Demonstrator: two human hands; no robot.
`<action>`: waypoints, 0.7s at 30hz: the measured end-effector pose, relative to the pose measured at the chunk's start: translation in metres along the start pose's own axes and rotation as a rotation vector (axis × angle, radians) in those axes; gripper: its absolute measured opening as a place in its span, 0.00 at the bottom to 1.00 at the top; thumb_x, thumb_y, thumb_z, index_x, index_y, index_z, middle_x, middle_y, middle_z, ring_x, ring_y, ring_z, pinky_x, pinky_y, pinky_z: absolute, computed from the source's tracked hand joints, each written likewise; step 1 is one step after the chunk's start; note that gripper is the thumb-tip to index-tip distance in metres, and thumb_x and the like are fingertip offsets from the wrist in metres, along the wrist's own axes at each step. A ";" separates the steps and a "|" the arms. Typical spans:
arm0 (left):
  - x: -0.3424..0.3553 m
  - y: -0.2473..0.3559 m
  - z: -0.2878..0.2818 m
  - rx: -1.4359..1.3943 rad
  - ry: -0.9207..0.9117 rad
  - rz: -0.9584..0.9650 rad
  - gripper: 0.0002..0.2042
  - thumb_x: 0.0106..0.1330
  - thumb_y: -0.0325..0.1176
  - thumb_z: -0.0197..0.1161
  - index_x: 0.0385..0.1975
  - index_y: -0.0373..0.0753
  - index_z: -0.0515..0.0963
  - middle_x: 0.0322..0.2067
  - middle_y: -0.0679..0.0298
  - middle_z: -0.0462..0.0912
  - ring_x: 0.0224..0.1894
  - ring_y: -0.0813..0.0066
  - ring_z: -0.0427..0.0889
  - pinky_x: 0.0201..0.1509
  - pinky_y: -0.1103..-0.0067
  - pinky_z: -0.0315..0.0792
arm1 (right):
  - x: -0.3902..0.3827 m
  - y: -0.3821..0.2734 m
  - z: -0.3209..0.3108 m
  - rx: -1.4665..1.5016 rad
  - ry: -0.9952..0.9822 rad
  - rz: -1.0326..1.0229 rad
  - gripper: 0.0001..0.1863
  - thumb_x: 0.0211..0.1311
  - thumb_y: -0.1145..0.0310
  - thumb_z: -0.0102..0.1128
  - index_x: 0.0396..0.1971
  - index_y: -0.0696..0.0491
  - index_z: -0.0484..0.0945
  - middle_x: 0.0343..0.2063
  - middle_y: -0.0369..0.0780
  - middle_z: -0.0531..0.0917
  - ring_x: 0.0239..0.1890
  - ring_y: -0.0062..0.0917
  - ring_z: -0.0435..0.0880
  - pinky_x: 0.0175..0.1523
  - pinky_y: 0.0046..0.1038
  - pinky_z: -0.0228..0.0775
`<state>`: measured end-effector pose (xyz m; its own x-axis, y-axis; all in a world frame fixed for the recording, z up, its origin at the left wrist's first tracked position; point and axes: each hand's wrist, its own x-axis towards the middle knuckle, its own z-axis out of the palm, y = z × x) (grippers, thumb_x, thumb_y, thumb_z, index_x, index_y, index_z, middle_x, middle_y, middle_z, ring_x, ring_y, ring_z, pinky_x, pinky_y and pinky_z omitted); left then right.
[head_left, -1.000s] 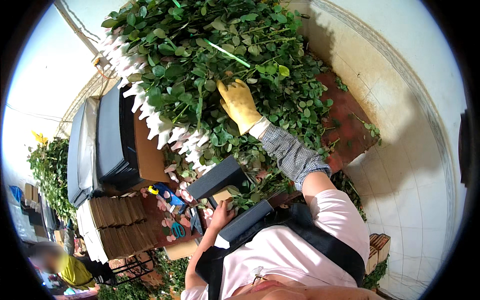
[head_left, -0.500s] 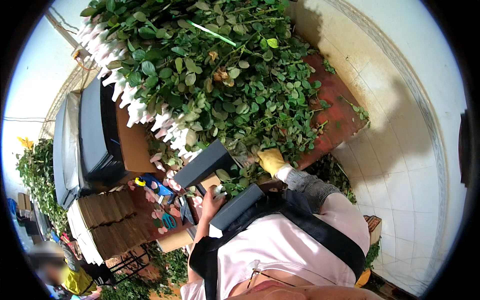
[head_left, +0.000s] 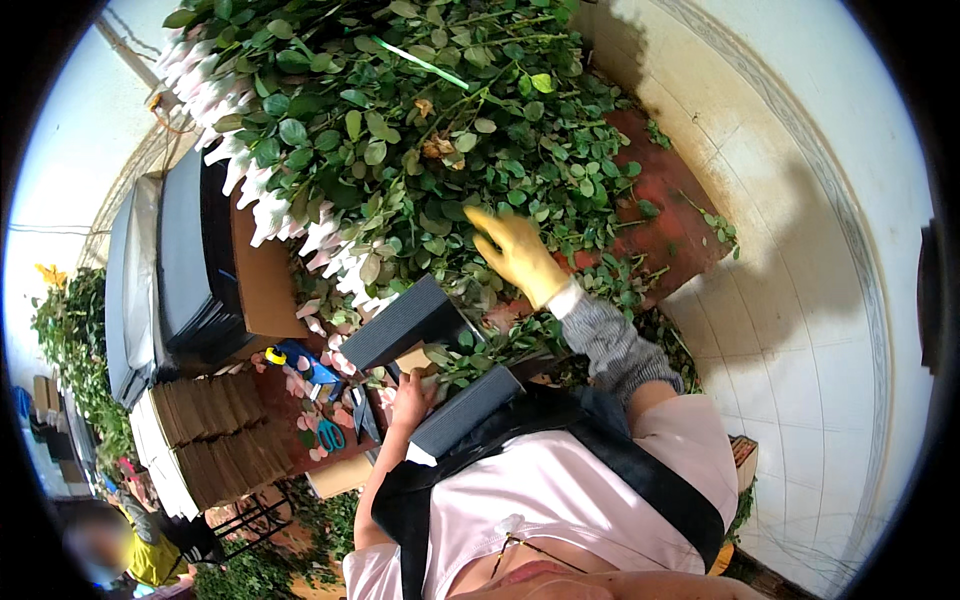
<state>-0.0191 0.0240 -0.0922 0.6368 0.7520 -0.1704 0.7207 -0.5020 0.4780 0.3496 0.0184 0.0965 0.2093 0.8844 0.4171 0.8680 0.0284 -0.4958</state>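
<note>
My right hand (head_left: 515, 258), in a yellow glove, reaches over a big heap of leafy flower stems (head_left: 430, 170). Its fingers are spread and nothing is between them. White-wrapped heads (head_left: 265, 205) line the heap's left side. Close to my body lie leafy stems (head_left: 480, 358) between two dark ridged cardboard walls (head_left: 410, 322). My bare left hand (head_left: 408, 402) is at the left end of these stems, fingers curled; what they close on is hidden.
Left of my hand are blue-handled scissors (head_left: 330, 435), a blue tool with a yellow tip (head_left: 310, 378) and pink petals. Stacked brown cardboard (head_left: 215, 425) and dark sheets (head_left: 195, 260) stand farther left. A red tabletop (head_left: 670, 200) meets a tiled wall (head_left: 780, 290). Another person (head_left: 150, 545) is at lower left.
My right hand has left the stems between the walls and moved up and left over the heap, fingers opening. My left hand has shifted slightly left, and the whitish thing in it no longer shows.
</note>
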 end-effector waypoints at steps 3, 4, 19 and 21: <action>0.001 -0.013 0.007 -0.054 -0.062 0.013 0.21 0.66 0.47 0.64 0.51 0.39 0.75 0.41 0.42 0.82 0.40 0.41 0.85 0.43 0.55 0.79 | 0.086 -0.018 -0.004 -0.164 0.294 -0.329 0.23 0.64 0.70 0.64 0.60 0.48 0.75 0.54 0.45 0.82 0.58 0.39 0.80 0.65 0.41 0.70; 0.008 -0.005 0.000 -0.032 -0.128 0.007 0.22 0.66 0.49 0.64 0.51 0.39 0.75 0.38 0.42 0.84 0.38 0.41 0.85 0.42 0.55 0.79 | 0.113 -0.011 0.004 -0.343 0.259 -0.373 0.22 0.65 0.71 0.63 0.59 0.47 0.76 0.57 0.43 0.81 0.62 0.38 0.77 0.70 0.41 0.65; -0.003 0.006 0.007 -0.368 0.242 0.122 0.20 0.59 0.28 0.69 0.51 0.37 0.75 0.44 0.51 0.82 0.48 0.50 0.82 0.49 0.63 0.77 | 0.066 -0.068 0.015 -0.443 0.069 -0.536 0.13 0.49 0.78 0.65 0.37 0.51 0.83 0.27 0.38 0.84 0.38 0.31 0.85 0.57 0.36 0.76; 0.001 0.019 -0.012 -0.310 0.303 0.180 0.21 0.58 0.27 0.69 0.53 0.38 0.75 0.43 0.52 0.81 0.48 0.49 0.81 0.51 0.63 0.75 | 0.058 -0.035 0.017 -0.475 0.126 -0.544 0.13 0.49 0.77 0.66 0.38 0.52 0.84 0.30 0.38 0.84 0.41 0.32 0.84 0.60 0.37 0.73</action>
<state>-0.0086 0.0202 -0.0733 0.6025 0.7784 0.1761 0.4606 -0.5194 0.7198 0.3239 0.0769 0.1257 -0.2818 0.7415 0.6089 0.9595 0.2184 0.1780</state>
